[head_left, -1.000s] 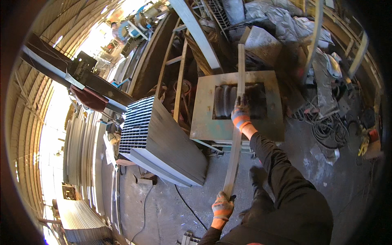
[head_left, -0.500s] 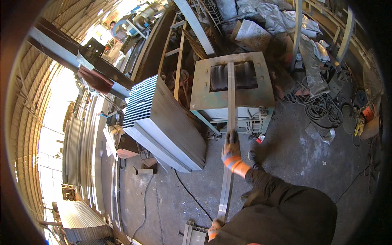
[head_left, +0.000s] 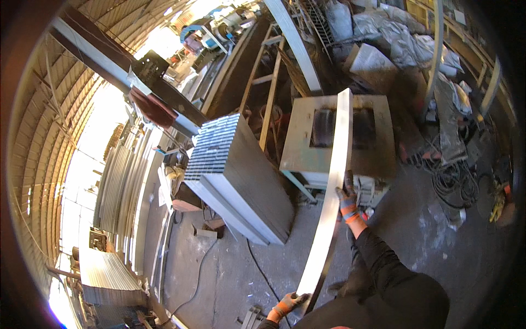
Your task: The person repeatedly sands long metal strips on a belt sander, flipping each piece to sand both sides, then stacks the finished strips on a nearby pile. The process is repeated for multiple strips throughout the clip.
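A long, bright metal profile (head_left: 330, 214) slants from near my body up to the front of the boxy machine. Wearing an orange and dark work glove, my left hand (head_left: 288, 305) closes on the profile's near end. My right hand (head_left: 348, 198), gloved alike, grips the profile's right edge farther along, its fingers spread over the side. The far end of the profile is in front of the machine's top panel (head_left: 298, 131) and partly hides its dark roller (head_left: 356, 129); I cannot tell whether it touches.
A tall stack of metal profiles (head_left: 255, 192) stands left of the machine. Black cables (head_left: 457, 183) lie coiled on the right floor, and another cable (head_left: 257, 268) runs behind the profile. Steel posts (head_left: 296, 46) rise beyond. Short metal pieces (head_left: 251, 317) lie by my left hand.
The profile has turned so its broad bright face shows, and its far end stands out from the machine. My right hand has shifted from on top to its right edge. The view has swung left.
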Motion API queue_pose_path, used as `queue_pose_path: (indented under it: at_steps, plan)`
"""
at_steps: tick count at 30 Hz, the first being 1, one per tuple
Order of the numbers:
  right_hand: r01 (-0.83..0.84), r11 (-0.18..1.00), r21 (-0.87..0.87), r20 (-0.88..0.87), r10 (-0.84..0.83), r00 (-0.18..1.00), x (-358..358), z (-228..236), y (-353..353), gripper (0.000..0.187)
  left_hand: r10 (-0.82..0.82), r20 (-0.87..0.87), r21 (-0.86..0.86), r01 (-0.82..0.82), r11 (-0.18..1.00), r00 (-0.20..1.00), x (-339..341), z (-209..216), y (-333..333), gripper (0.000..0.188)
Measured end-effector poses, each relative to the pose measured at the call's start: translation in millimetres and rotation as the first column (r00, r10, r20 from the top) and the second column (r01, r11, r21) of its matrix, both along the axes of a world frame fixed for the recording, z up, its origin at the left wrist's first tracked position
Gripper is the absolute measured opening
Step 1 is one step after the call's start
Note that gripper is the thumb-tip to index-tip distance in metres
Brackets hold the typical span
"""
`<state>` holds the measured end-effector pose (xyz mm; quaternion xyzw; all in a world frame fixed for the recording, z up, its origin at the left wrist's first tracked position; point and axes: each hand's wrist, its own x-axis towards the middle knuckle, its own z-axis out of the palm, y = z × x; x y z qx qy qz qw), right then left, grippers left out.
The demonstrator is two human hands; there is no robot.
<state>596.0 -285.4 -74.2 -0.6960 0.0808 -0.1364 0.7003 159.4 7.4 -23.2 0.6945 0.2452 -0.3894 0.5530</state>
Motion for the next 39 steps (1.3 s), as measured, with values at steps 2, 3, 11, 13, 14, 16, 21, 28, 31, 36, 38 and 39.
queue_pose_path:
  at_steps: [2,3,11,13,14,16,21,28,31,36,38,39]
  plan:
    - [0.152,0.904,-0.399,0.141,-0.103,0.985,82,-4,-27,0.062,-0.128,0.087,0.314,0.095,0.945,0.988,79,6,-42,0.060]
    - [0.164,0.822,-0.546,0.207,-0.058,0.977,120,-4,-43,0.065,-0.090,0.333,0.251,0.004,0.968,0.938,124,8,-59,0.065]
    - [-0.299,0.199,-0.933,-0.300,0.026,0.953,426,34,-88,0.086,-0.310,0.382,0.517,0.077,0.853,0.871,428,45,-168,0.087]
    - [-0.298,0.242,-0.923,-0.314,-0.029,0.949,467,41,-87,0.087,-0.272,0.325,0.506,0.077,0.859,0.905,476,55,-172,0.091]
    - [-0.309,0.211,-0.927,-0.332,-0.082,0.940,479,42,-88,0.087,-0.239,0.312,0.481,0.064,0.874,0.919,489,58,-175,0.092]
    - [-0.212,0.152,-0.965,-0.228,-0.093,0.969,487,39,-85,0.082,-0.205,0.283,0.457,0.056,0.888,0.937,505,58,-174,0.089]
    - [-0.140,0.183,-0.973,-0.155,-0.067,0.986,442,42,-81,0.072,-0.262,0.360,0.456,0.076,0.886,0.895,474,43,-165,0.078]
    - [-0.250,0.110,-0.962,-0.256,-0.047,0.966,309,65,-55,0.071,-0.177,0.301,0.389,0.049,0.920,0.937,342,50,-141,0.071]
    - [-0.343,0.113,-0.933,-0.352,-0.072,0.933,242,42,-37,0.078,-0.184,0.297,0.395,0.055,0.917,0.937,262,46,-125,0.066]
    - [-0.096,-0.061,-0.994,-0.089,-0.119,0.989,93,15,-3,0.074,-0.252,0.380,0.336,0.121,0.934,0.890,105,20,-86,0.059]
    - [0.006,0.209,-0.978,0.011,0.020,1.000,24,31,3,0.076,-0.529,0.373,0.527,0.296,0.797,0.762,47,16,-69,0.047]
    - [-0.111,0.215,-0.970,-0.109,0.020,0.994,-6,41,8,0.077,-0.386,0.436,0.446,0.177,0.877,0.813,17,15,-66,0.049]
